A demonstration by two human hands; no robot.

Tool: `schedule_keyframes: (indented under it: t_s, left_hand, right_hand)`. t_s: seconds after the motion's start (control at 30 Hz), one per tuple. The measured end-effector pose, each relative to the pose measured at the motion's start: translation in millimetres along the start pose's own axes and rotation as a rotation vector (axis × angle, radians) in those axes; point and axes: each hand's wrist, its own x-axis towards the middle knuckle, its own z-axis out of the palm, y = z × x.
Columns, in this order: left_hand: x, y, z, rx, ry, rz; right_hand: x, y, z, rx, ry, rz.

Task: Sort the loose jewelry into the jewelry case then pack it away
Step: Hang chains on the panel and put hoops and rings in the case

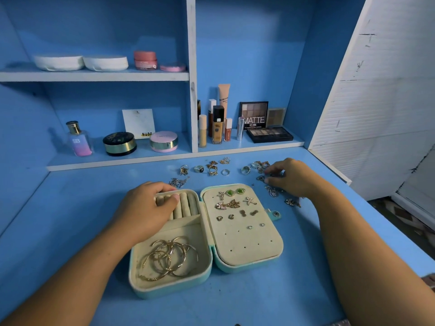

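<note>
The left hand (150,208) is down on the mint-green clamshell jewelry case (164,292), which lies open flat with its cream velvet lining facing up. The fingers curl over the far rim of the case's left half and the thumb presses on the cream padded ring rolls (186,204), so this hand grips the case there. Just nearer than that thumb, in the big compartment, sits a tangle of thin gold bangles (169,257). Right of the thumb, the cream perforated earring panel (244,241) carries studs: two green stone earrings (235,192), gold butterflies, starfish, and smaller pieces below.

Over to the right hand (294,177), on the blue table (70,208) beyond the case's right half. Its fingers bend down into the scattered gold and silver loose jewelry (261,167). The fingertips and thumb are close together, with a small ring (260,178) lying between them. Whether they actually pinch anything, I cannot tell. Left of those fingertips runs a row of rings (213,170). A tangled silver chain (179,182) lies just beyond the left hand's fingers. More pieces lie beside and just nearer than the right palm.
</note>
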Motion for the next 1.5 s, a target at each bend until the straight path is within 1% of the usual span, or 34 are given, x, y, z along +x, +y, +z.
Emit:
schedule_keyframes:
  t_s: [0.23,0.4,0.53,0.67,0.73,0.93,1.0,1.07,1.13,1.23,1.33,1.5]
  left_hand:
    - [-1.0,1.1,-0.6,-0.001,-0.002,-0.017]
    - [-1.0,2.0,-0.4,0.0,0.001,-0.021]
    - [0.1,0.8,-0.4,0.004,0.004,-0.018]
    - [0.0,1.2,-0.2,0.01,-0.001,-0.006]
    - [-0.7,1.7,-0.7,0.011,-0.002,-0.005]
    - [-2.0,3.6,-0.6,0.022,-0.001,-0.02]
    - [-1.7,3.9,-0.9,0.021,0.0,-0.018]
    - [-1.6,4.0,-1.2,0.022,0.0,-0.016]
    - [-1.6,3.5,-1.5,0.017,-0.002,-0.017]
    - [-1.3,2.9,-1.4,0.009,-0.006,-0.018]
    - [-0.8,3.6,-1.1,0.017,-0.001,-0.018]
    - [-1.4,4.5,-1.2,0.017,0.004,-0.022]
  right_hand:
    - [-3.8,-12.5,2.4,0.015,-0.034,-0.068]
    - [-7.3,-7.4,-4.8,0.073,-0.021,-0.064]
    - [-13.2,-4.6,-26.4,-0.005,0.006,-0.061]
    - [-26.6,-3.5,-34.8,-0.134,-0.115,-0.042]
    - [-35.1,0.1,-29.6,-0.154,-0.138,-0.028]
    - [-50.5,5.3,-12.6,-0.087,-0.084,-0.051]
    - [-52.9,1.7,-11.9,-0.098,-0.074,-0.057]
    - [-57.9,-5.4,-12.2,-0.1,-0.024,-0.085]
    - [-66.5,-17.2,-12.8,-0.042,0.023,-0.1]
    - [-85.0,-36.8,-10.1,0.07,-0.015,-0.03]
    - [-98.7,-49.2,-2.6,0.061,-0.032,0.006]
    - [-105.0,-57.9,2.5,0.076,0.011,0.058]
